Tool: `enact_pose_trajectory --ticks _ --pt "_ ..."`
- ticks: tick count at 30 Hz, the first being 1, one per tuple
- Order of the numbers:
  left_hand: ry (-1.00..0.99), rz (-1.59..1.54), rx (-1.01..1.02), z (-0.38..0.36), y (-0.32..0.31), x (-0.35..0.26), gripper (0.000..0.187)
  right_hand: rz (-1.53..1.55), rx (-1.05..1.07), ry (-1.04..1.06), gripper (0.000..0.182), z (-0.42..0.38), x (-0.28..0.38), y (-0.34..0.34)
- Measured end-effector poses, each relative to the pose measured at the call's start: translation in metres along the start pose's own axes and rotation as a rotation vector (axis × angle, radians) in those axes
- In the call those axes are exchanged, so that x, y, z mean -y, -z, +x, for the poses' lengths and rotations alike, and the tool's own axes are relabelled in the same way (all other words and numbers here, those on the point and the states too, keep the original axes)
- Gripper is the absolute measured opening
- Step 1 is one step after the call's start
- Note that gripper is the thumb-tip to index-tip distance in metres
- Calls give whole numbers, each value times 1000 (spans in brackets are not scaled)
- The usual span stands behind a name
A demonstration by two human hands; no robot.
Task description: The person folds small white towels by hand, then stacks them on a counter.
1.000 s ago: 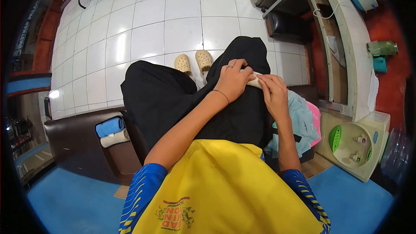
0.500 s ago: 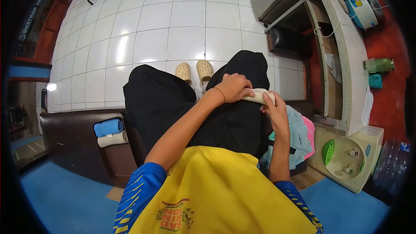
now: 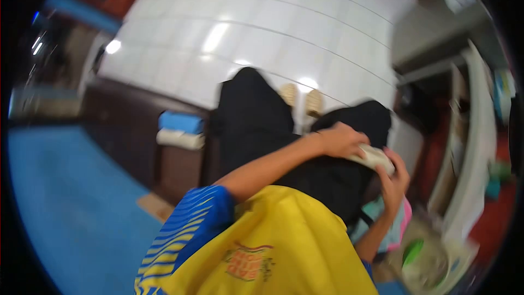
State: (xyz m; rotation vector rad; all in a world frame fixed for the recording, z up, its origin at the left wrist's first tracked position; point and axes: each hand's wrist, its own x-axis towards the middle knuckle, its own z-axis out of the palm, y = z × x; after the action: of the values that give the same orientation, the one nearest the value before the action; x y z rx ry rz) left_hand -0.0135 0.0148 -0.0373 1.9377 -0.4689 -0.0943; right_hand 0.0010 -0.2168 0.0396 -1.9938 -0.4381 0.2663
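A rolled cream cloth (image 3: 374, 157) lies between my two hands, above my right thigh in black trousers. My left hand (image 3: 343, 141) is closed on its left end. My right hand (image 3: 394, 177) grips the right end with thumb and fingers. To the left, a rolled blue cloth (image 3: 181, 122) and a rolled cream one (image 3: 180, 139) rest side by side in the brown tray (image 3: 177, 166). The view is blurred by motion.
Light blue and pink cloths (image 3: 376, 224) are piled beside my right forearm. A cream dispenser with a green part (image 3: 413, 251) stands at the lower right. A white-edged shelf (image 3: 474, 147) is on the right. Beige clogs (image 3: 314, 102) are on the tiled floor.
The head view has turned and shifted, so the tray and my legs appear farther right. Both hands still hold the rolled cream cloth.
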Motion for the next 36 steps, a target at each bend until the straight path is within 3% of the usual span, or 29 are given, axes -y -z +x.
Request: enact_pose_trajectory --ticks 3,8,11,16,19,23,25,27,29,31,34,36 --pt "-22 -30 78 -21 10 0 38 68 185 -180 37 -3 6 -1" --pt "128 85 -15 -92 39 1 47 -134 362 164 31 18 31 -40" --pt "160 -3 -295 -140 68 -14 46 -92 424 278 29 45 60 -68" --pt "448 -78 -644 -248 105 -46 30 10 554 424 27 56 93 -167" --pt "633 -161 -960 -314 110 -66 24 63 699 503 22 40 110 -240" --pt "918 82 -1239 -381 107 -74 28 151 815 556 16 5 117 -335" --pt "1038 209 -1280 -393 111 -86 31 146 827 574 19 -5 116 -368" --pt "1100 240 -1262 -406 113 -89 35 218 828 528 19 -11 116 -387" --pt "1128 79 -1270 -412 111 -90 39 295 832 508 20 -11 118 -389" --pt "1100 193 -976 -415 108 -96 43 283 943 519 20 -1 124 -376" --pt "1224 -101 -588 -387 112 -118 64 263 1195 593 19 15 129 -346" --pt "1107 -187 -523 -370 100 -118 69 227 1332 493 19 20 134 -323"
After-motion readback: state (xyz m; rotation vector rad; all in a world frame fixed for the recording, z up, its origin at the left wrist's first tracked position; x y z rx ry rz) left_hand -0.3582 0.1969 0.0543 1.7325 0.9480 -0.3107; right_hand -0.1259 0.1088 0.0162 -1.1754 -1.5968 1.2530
